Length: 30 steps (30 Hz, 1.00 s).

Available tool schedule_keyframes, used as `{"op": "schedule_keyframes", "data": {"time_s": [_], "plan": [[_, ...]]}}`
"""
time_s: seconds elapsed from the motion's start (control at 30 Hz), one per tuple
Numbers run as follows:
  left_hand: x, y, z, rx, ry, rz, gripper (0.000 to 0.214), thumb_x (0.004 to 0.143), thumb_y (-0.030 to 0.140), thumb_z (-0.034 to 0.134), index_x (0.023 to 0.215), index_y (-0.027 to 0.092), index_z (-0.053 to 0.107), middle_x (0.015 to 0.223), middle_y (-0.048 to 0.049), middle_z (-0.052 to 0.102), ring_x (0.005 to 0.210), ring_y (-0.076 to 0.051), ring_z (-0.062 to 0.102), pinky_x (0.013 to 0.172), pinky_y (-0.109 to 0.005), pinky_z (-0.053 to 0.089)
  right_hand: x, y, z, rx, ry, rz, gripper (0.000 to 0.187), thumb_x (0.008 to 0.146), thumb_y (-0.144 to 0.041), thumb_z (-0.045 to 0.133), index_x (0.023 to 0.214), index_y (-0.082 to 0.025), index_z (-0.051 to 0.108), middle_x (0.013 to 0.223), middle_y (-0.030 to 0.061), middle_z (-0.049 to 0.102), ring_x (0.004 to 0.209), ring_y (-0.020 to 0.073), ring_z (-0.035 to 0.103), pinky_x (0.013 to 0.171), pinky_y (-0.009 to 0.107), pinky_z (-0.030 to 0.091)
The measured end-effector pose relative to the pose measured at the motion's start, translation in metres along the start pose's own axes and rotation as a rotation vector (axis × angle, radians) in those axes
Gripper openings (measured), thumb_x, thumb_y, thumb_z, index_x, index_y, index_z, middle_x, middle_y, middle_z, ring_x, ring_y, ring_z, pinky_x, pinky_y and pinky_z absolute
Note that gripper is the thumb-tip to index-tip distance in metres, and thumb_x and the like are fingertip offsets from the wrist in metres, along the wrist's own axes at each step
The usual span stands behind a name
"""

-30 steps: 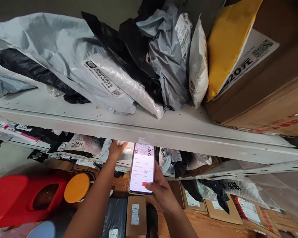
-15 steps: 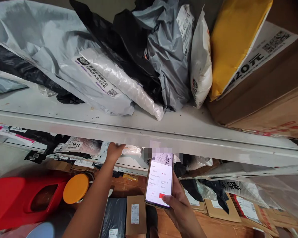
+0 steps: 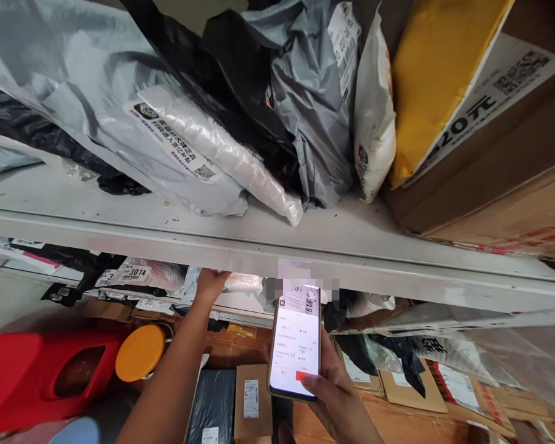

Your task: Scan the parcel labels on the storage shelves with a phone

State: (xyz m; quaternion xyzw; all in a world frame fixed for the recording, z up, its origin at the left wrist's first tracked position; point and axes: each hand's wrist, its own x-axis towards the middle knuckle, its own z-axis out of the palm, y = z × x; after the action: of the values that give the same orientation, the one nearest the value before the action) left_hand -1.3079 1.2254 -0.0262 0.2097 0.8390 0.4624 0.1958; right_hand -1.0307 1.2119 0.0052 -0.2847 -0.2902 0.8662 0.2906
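Note:
My right hand [image 3: 333,385] holds a smartphone [image 3: 294,345] upright in front of the lower shelf. The thumb rests on the red button at the bottom of its lit screen, and a label with a barcode shows at the top. My left hand [image 3: 211,285] reaches in under the upper shelf's front edge, beside a white packet [image 3: 244,282] with orange print. Most of its fingers are hidden, so whether they grip a parcel does not show. Left of that hand lies a clear-wrapped pinkish parcel [image 3: 160,271] labelled 3014.
Grey and black mailer bags [image 3: 106,68], a white bubble mailer [image 3: 222,151], a yellow envelope [image 3: 437,74] and a cardboard box [image 3: 513,197] fill the upper shelf [image 3: 268,237]. Below stand a red plastic stool [image 3: 23,370], an orange round lid [image 3: 140,351], and cartons [image 3: 253,425] on the floor.
The phone has shifted slightly down and left in view, its thumb still at the red button. My left hand stays at the lower shelf; the view has moved a little.

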Motion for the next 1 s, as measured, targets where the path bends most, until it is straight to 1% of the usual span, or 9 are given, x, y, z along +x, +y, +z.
{"op": "schedule_keyframes", "data": {"time_s": [0.2,0.3,0.43,0.5,0.63,0.77,0.87,0.93,1.0], "plan": [[0.001,0.0,0.0,0.03,-0.007,0.031,0.016,0.07,0.014,0.063,0.086,0.018,0.064,0.095,-0.0079,0.072,0.102,-0.025,0.064,0.089,-0.031,0.048,0.001,0.004,-0.009,0.014,0.001,0.002,0.089,0.06,-0.018,0.08,0.135,-0.043,0.04,0.122,0.0026,0.068,0.115,0.0298,0.06,0.099,0.05,0.044],[0.0,0.003,-0.001,0.074,-0.009,0.042,0.014,0.071,0.015,0.062,0.085,0.018,0.065,0.09,-0.007,0.072,0.099,-0.025,0.065,0.087,-0.032,0.049,0.003,0.005,-0.013,0.13,-0.095,0.012,0.082,0.056,-0.017,0.08,0.127,-0.045,0.05,0.12,0.0004,0.069,0.113,0.0292,0.062,0.1,0.05,0.043],[-0.004,0.009,-0.001,0.168,-0.014,0.072,0.015,0.073,0.018,0.061,0.087,0.02,0.066,0.089,-0.0066,0.072,0.104,-0.025,0.063,0.09,-0.031,0.048,0.013,0.003,-0.007,0.342,-0.226,0.084,0.062,0.051,-0.038,0.079,0.112,-0.036,0.066,0.121,0.0047,0.069,0.112,0.0311,0.062,0.099,0.047,0.045],[-0.007,0.014,0.002,0.228,-0.006,0.074,0.019,0.075,0.022,0.061,0.093,0.019,0.065,0.097,-0.0098,0.07,0.107,-0.027,0.061,0.092,-0.033,0.047,0.024,0.0,0.003,0.394,-0.233,0.115,0.052,0.053,-0.047,0.076,0.103,-0.031,0.071,0.116,0.0068,0.071,0.104,0.0311,0.066,0.098,0.048,0.046],[-0.02,0.026,0.011,0.337,0.026,0.043,0.032,0.078,0.03,0.058,0.106,0.015,0.062,0.115,-0.0198,0.061,0.107,-0.036,0.059,0.089,-0.044,0.047,0.067,-0.007,0.032,0.385,-0.122,-0.048,0.043,0.061,-0.047,0.07,0.098,-0.026,0.07,0.099,0.0062,0.076,0.083,0.0249,0.069,0.098,0.053,0.045],[-0.043,0.044,0.024,0.473,0.065,0.078,0.038,0.084,0.032,0.051,0.12,0.02,0.057,0.116,-0.0178,0.055,0.095,-0.033,0.063,0.077,-0.043,0.051,0.123,-0.011,0.055,0.205,0.06,-0.292,0.031,0.061,-0.029,0.067,0.092,-0.024,0.068,0.083,-0.0012,0.076,0.086,0.0228,0.068,0.096,0.046,0.047],[-0.06,0.052,0.038,0.554,0.099,0.194,0.041,0.09,0.028,0.039,0.13,0.029,0.05,0.114,-0.0148,0.052,0.098,-0.03,0.06,0.072,-0.038,0.052,0.151,-0.011,0.058,0.159,0.096,-0.366,0.033,0.058,-0.023,0.066,0.091,-0.027,0.065,0.081,-0.0062,0.074,0.083,0.02,0.067,0.092,0.041,0.049],[-0.068,0.051,0.047,0.563,0.084,0.289,0.045,0.092,0.022,0.035,0.135,0.03,0.044,0.113,-0.0144,0.052,0.102,-0.028,0.058,0.077,-0.037,0.052,0.158,-0.012,0.053,0.136,0.111,-0.391,0.031,0.058,-0.024,0.064,0.09,-0.025,0.064,0.08,-0.0053,0.073,0.083,0.0198,0.067,0.089,0.038,0.05],[-0.068,0.049,0.054,0.509,0.02,0.404,0.052,0.089,0.018,0.04,0.139,0.028,0.039,0.116,-0.0147,0.05,0.106,-0.027,0.056,0.085,-0.038,0.051,0.158,-0.013,0.045,0.124,0.134,-0.425,0.029,0.059,-0.025,0.062,0.088,-0.024,0.063,0.079,-0.0043,0.072,0.085,0.0195,0.067,0.086,0.036,0.051]]}}
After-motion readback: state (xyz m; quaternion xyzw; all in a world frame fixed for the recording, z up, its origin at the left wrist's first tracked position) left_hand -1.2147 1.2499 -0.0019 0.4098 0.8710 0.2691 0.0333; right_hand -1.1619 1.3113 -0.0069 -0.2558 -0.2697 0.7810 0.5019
